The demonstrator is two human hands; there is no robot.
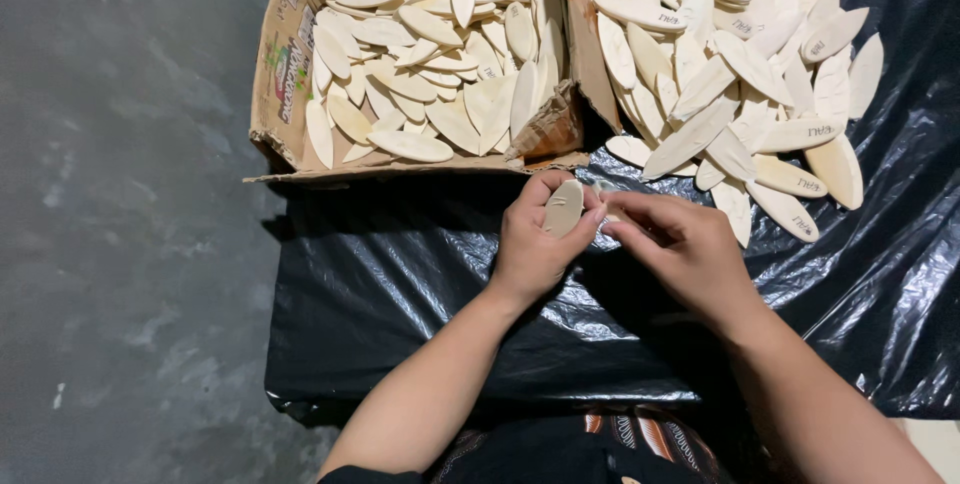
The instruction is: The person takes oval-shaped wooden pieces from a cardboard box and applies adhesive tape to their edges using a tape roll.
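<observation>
My left hand [530,244] holds a pale oval wooden piece [563,208] upright between thumb and fingers, above the black plastic sheet [400,284]. My right hand [675,244] is closed beside it, its fingertips touching the piece's right edge; something small and pale sits under those fingers. A loose heap of the same oval wooden pieces [740,74] lies on the sheet just beyond my right hand. A cardboard box [285,64] beyond my left hand is filled with several more oval pieces [440,54].
The black plastic sheet covers my lap and spreads to the right. Grey concrete floor [120,244] lies to the left. The box's torn front flap [400,169] hangs just above my left hand.
</observation>
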